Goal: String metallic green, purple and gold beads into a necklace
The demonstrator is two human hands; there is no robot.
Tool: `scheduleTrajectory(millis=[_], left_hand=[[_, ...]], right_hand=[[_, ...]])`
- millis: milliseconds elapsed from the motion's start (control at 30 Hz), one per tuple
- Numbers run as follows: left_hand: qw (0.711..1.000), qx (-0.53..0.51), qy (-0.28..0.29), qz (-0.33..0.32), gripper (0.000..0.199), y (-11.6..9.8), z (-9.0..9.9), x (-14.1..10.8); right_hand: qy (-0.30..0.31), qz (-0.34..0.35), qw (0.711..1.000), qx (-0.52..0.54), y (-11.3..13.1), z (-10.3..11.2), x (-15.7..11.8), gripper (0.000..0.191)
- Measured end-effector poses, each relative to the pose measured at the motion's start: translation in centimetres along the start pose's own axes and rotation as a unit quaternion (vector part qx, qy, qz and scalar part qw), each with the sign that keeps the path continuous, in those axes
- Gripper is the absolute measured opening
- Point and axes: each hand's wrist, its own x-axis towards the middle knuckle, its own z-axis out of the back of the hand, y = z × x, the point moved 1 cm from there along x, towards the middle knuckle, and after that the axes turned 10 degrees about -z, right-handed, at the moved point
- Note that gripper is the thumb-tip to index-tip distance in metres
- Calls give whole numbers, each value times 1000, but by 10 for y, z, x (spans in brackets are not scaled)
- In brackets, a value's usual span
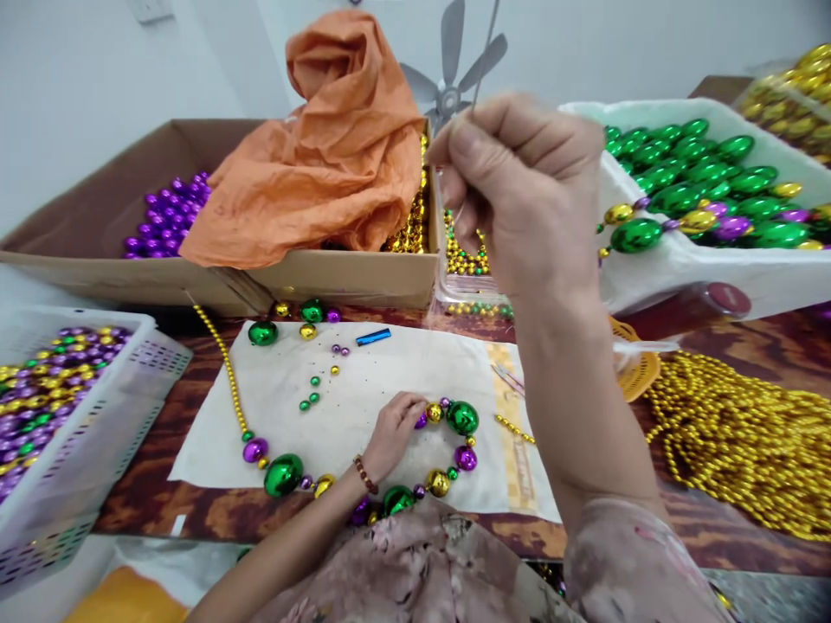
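My right hand [529, 177] is raised high in front of me, thumb and fingers pinched on a thin thread [485, 61] that sticks up above them. Lower down, my left hand [395, 433] rests on the white cloth [273, 407], its fingers closed at the end of a string of large beads [284, 475], by a purple bead [421, 420]. Green, gold and purple balls alternate along this string, which curves round to the right. Its left end runs into a strand of small gold beads [224, 355].
Loose beads [314, 398] and a blue lighter-like piece [373, 337] lie on the cloth, with small scissors [510, 379] at right. Around stand a cardboard box [325, 277] under orange fabric [325, 173], a white basket [123, 407], a foam box [720, 268] and gold bead strands [746, 441].
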Motion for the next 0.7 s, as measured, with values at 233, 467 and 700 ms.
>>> scheduleTrajectory(millis=[233,467,700], left_hand=[[993,109,42,-3,23,17,13,-9],[970,225,91,18,24,27,15,-20],[957,289,-38,15,23,20,88,3]], right_hand=[[88,-81,993,-11,-10,-8,4,22],[23,-58,997,35,-32,1,16,19],[59,-144,983,94,-73,-18,-40,6]])
